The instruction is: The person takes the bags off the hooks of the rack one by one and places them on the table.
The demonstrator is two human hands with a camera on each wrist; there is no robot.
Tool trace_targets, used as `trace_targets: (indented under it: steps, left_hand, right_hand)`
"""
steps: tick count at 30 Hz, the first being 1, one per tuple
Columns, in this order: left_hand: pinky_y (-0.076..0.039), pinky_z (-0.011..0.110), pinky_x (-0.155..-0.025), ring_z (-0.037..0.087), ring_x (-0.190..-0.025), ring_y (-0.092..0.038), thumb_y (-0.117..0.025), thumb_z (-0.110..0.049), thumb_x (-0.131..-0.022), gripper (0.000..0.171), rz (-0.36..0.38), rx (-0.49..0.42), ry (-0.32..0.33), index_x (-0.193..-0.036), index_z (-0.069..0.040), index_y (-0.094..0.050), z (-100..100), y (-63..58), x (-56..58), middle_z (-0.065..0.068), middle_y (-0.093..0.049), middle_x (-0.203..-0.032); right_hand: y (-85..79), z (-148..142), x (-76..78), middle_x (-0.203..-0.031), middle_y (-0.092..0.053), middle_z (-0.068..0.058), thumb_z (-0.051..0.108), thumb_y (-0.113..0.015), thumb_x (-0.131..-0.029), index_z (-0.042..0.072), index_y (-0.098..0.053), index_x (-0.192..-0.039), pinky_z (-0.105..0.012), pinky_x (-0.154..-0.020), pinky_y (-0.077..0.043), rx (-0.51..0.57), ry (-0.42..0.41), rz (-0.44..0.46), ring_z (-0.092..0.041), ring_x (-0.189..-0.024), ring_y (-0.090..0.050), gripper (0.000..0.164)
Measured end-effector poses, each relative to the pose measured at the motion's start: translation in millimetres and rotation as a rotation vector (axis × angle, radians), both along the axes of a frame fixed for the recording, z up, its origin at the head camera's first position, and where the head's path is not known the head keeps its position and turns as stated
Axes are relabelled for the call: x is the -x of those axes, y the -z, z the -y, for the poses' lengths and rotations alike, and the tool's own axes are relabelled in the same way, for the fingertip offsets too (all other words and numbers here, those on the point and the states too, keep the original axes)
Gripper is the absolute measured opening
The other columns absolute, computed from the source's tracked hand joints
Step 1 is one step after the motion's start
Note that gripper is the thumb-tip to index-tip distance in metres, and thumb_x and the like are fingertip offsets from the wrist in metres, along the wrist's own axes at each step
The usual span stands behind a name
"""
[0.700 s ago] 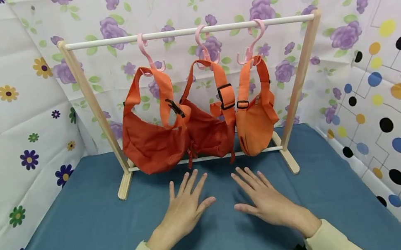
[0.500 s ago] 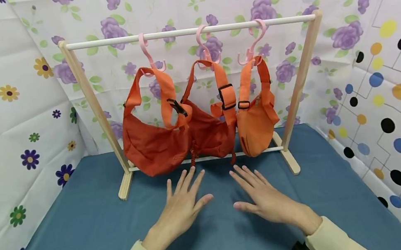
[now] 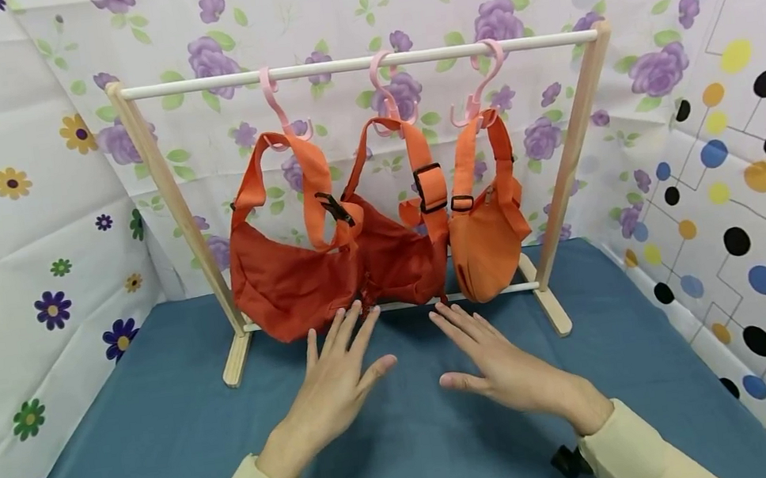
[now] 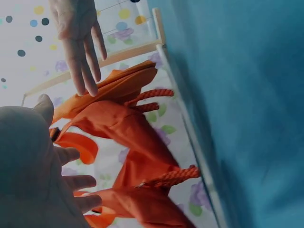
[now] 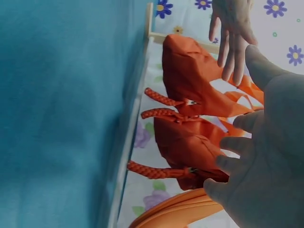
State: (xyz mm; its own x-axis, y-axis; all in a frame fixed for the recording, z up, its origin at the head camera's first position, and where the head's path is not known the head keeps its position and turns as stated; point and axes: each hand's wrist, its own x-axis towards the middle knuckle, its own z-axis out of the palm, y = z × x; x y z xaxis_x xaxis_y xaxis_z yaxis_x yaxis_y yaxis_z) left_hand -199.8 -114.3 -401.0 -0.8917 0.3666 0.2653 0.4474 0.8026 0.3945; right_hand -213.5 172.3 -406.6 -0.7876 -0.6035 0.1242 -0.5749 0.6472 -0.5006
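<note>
Here we hold both hands flat and spread over the blue table (image 3: 130,461), fingers straight and apart, gripping nothing. Our left hand (image 3: 332,381) points toward 12 o'clock, its fingertips right at the bottom edge of the dark red bag (image 3: 288,282), though we cannot tell whether they touch it. Our right hand (image 3: 499,364) lies at about 1 o'clock of the left one, its fingertips just short of the rack's lower rail (image 3: 490,292).

The dark red bag hangs at the 10 o'clock end of the wooden rack (image 3: 161,186), its strap over a pink hook (image 3: 277,108) on the top bar. A second red bag (image 3: 399,257) hangs beside it, the two pressed together, and an orange bag (image 3: 487,246) hangs at the 2 o'clock end.

We judge the risks to come from crowding. The three bags touch and their straps overlap, so pulling one could drag a neighbour or slip its hook off the bar. The rack looks light; a sideways tug might tip it. The braided cords (image 4: 156,94) dangling near the lower rail could snag on it or on our fingers.

Flowered and dotted cloth walls (image 3: 17,236) close in around the table.
</note>
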Motion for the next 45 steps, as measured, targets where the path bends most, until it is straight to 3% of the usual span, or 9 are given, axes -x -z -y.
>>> trace_targets:
  steps: [13, 21, 28, 35, 45]
  left_hand:
    - [-0.003, 0.075, -0.118, 0.037, -0.16, -0.009, -0.054, -0.054, -0.105, 0.076, -0.065, -0.049, -0.028, -0.168, -0.027, -0.021, 7.9, -25.3, 9.9, 0.009, -0.013, -0.174]
    - [-0.001, 0.074, -0.119, 0.036, -0.16, -0.008, -0.046, -0.057, -0.107, 0.073, -0.067, -0.106, -0.016, -0.168, -0.024, -0.021, 13.2, -43.6, 22.1, 0.007, -0.011, -0.174]
    - [-0.002, 0.073, -0.119, 0.036, -0.16, -0.008, -0.043, -0.057, -0.108, 0.072, -0.064, -0.158, -0.026, -0.168, -0.02, -0.024, 21.0, -50.8, 30.9, 0.011, -0.014, -0.174]
    - [-0.001, 0.072, -0.12, 0.034, -0.16, -0.006, -0.04, -0.056, -0.109, 0.07, -0.062, -0.197, -0.034, -0.168, -0.022, -0.022, 29.2, -63.1, 39.4, 0.01, -0.013, -0.174]
    - [-0.001, 0.071, -0.12, 0.037, -0.157, -0.017, -0.038, -0.063, -0.107, 0.076, -0.12, -0.237, -0.033, -0.168, -0.02, -0.022, 37.1, -82.3, 55.4, 0.015, -0.016, -0.172]
  right_hand:
    - [-22.0, 13.9, 8.5, -0.173, -0.003, 0.018, 0.055, -0.059, -0.102, 0.046, -0.006, -0.165, -0.062, -0.123, -0.02, 0.082, -0.031, 0.075, -0.017, -0.16, -0.002, 0.083]
    - [-40.1, 21.4, 20.1, -0.172, -0.004, 0.017, 0.053, -0.056, -0.104, 0.042, -0.007, -0.166, -0.06, -0.124, -0.019, 0.136, -0.06, 0.047, -0.018, -0.16, -0.005, 0.081]
    - [-55.5, 29.6, 28.5, -0.173, -0.005, 0.013, 0.053, -0.056, -0.104, 0.043, -0.007, -0.166, -0.061, -0.123, -0.022, 0.166, -0.085, 0.024, -0.017, -0.16, -0.006, 0.08]
    - [-63.5, 38.4, 37.7, -0.172, -0.003, 0.018, 0.053, -0.055, -0.105, 0.043, -0.007, -0.166, -0.055, -0.124, -0.023, 0.178, -0.082, 0.009, -0.012, -0.159, -0.004, 0.079]
    - [-79.3, 48.3, 51.4, -0.172, -0.004, 0.018, 0.059, -0.052, -0.103, 0.042, -0.007, -0.166, -0.056, -0.124, -0.023, 0.185, -0.081, -0.017, -0.01, -0.159, -0.005, 0.079]
